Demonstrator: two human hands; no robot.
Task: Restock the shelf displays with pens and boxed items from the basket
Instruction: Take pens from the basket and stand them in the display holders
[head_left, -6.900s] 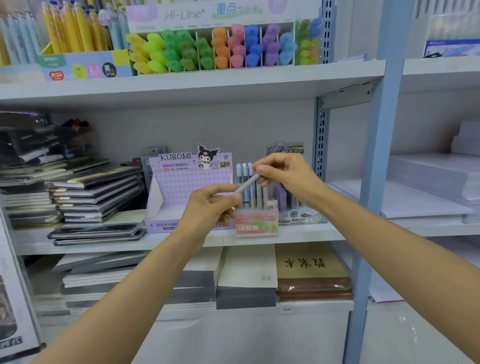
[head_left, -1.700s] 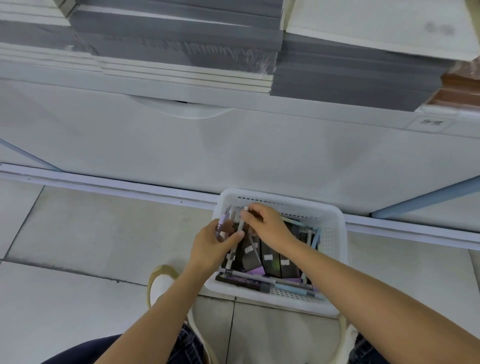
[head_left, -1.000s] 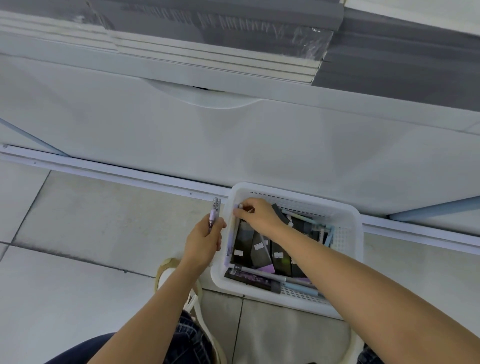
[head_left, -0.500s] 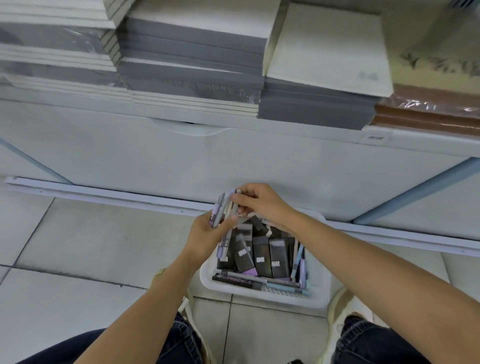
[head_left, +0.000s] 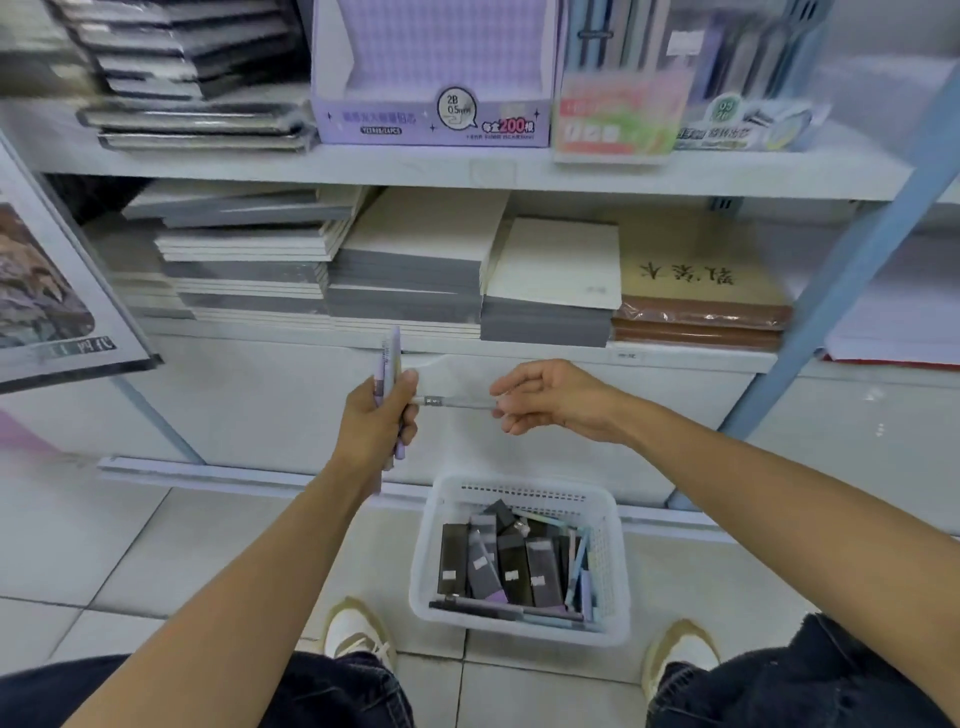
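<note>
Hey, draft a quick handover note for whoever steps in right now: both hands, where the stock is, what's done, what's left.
Left hand: grips a bunch of pens, upright.
Right hand: pinches one end of a single pen, other end at the bunch.
Basket on the floor: dark boxes and more pens inside.
Done: a handful of pens picked out.
Left: load them into the pen display on the shelf, then shelve the rest.

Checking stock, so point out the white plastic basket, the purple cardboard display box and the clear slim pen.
white plastic basket (head_left: 519, 483): head view, far rim.
purple cardboard display box (head_left: 431, 124): head view, front panel.
clear slim pen (head_left: 460, 403): head view, mid-barrel.
</note>
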